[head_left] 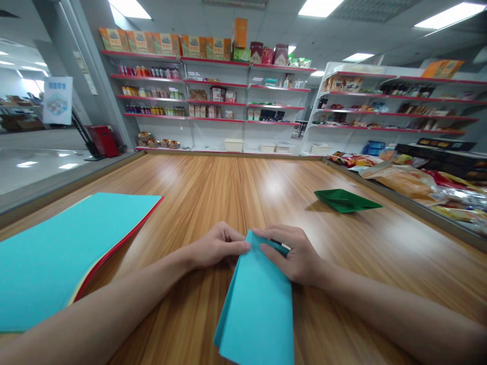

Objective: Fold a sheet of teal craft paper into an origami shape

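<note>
Low in the centre of my feed, I have the left hand (220,247) and right hand (302,257) pinching the upper end of the folded blue paper (261,309). My left forearm (125,299) hides part of the paper stack (76,243) at far left. Folded green paper (344,201) sits on the counter (190,192) right of centre; packets (407,182) crowd the right edge.

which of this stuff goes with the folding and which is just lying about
Goes with it:
folded blue sheet, in the left hand and right hand
stack of sheets at left, blue on top, probably
green folded piece at right, likely related but untouched

Just lying about:
packaged goods along the right
stocked shelves behind
sign at far left
</note>
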`<state>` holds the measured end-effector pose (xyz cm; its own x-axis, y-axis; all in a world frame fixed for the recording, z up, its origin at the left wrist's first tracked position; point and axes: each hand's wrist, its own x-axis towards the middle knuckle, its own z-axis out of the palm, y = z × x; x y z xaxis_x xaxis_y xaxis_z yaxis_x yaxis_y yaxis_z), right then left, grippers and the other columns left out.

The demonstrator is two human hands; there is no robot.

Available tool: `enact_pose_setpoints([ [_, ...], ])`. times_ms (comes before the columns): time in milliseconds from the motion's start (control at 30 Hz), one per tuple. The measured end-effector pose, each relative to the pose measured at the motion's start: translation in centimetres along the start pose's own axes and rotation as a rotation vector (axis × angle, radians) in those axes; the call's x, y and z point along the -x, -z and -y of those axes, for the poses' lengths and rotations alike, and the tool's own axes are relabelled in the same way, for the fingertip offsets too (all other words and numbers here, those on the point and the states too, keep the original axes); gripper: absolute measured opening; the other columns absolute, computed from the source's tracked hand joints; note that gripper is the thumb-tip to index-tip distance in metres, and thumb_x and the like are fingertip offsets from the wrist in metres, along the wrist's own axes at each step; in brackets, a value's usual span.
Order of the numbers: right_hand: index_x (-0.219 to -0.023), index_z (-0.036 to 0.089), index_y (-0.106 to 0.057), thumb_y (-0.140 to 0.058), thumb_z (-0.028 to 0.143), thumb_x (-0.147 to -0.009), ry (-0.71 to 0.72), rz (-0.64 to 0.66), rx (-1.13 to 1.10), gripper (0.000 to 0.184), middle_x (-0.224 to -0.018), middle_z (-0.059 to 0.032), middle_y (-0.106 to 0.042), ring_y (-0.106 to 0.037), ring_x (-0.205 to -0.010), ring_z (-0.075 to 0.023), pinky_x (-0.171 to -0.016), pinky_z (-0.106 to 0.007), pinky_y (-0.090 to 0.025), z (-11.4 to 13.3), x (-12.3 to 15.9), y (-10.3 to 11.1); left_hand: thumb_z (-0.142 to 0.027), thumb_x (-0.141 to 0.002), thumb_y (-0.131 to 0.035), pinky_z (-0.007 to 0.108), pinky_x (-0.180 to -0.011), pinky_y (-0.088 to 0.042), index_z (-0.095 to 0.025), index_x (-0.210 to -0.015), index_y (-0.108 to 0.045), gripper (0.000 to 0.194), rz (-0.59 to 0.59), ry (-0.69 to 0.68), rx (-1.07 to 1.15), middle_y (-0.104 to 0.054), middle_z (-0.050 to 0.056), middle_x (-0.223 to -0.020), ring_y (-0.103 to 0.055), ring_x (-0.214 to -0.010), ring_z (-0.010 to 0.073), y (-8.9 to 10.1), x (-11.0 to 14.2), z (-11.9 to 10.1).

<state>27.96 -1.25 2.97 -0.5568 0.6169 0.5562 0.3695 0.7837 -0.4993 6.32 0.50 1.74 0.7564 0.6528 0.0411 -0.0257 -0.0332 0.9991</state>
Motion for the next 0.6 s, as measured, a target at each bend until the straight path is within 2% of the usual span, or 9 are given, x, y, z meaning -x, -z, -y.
enact_pose_setpoints([
  [100, -0.089, 0.016, -0.07, -0.059, 0.032, -0.086, -0.249, -0.029, -0.053, 0.019, -0.078, -0.0045, -0.069, -0.061, -0.067, -0.0147, -0.06, -0.026, -0.046, 0.1, -0.2, -0.4, -0.048, -0.083, -0.057, 0.023, -0.045, -0.019, -0.016, -0.05, -0.038, 0.05, -0.049, -0.038, -0.14, -0.03, -0.005, -0.052, -0.026, -0.048, 0.0066, -0.8, -0.1, -0.2],
  [200, -0.074, 0.016, -0.067, -0.058, 0.038, -0.086, -0.4, 0.009, -0.168, 0.026, -0.067, -0.0022, -0.065, -0.056, -0.06, -0.0126, -0.053, -0.023, -0.041, 0.0, -0.5, -0.5, -0.045, -0.087, -0.052, 0.025, -0.045, -0.012, -0.018, -0.051, -0.028, 0.051, -0.054, -0.059, -0.279, -0.021, -0.006, -0.053, -0.018, -0.048, 0.0065, -1.6, -0.2, -0.5],
  [367, -0.074, 0.015, -0.067, -0.059, 0.037, -0.085, -0.411, 0.066, -0.275, 0.025, -0.066, -0.0015, -0.063, -0.053, -0.06, -0.0115, -0.052, -0.022, -0.039, -0.6, -0.5, -0.3, -0.04, -0.089, -0.047, 0.026, -0.044, -0.012, -0.019, -0.052, -0.025, 0.048, -0.048, -0.072, -0.388, -0.02, -0.006, -0.053, -0.018, -0.048, 0.0066, -1.9, -0.1, -0.9],
  [600, -0.075, 0.014, -0.067, -0.061, 0.038, -0.082, -0.435, 0.115, -0.395, 0.026, -0.066, -0.0023, -0.062, -0.052, -0.06, -0.0118, -0.051, -0.022, -0.038, -0.8, -0.5, -0.4, -0.044, -0.087, -0.049, 0.025, -0.044, -0.012, -0.019, -0.052, -0.027, 0.049, -0.048, -0.062, -0.368, -0.02, -0.006, -0.053, -0.019, -0.048, 0.0067, -1.7, -0.2, -0.5],
])
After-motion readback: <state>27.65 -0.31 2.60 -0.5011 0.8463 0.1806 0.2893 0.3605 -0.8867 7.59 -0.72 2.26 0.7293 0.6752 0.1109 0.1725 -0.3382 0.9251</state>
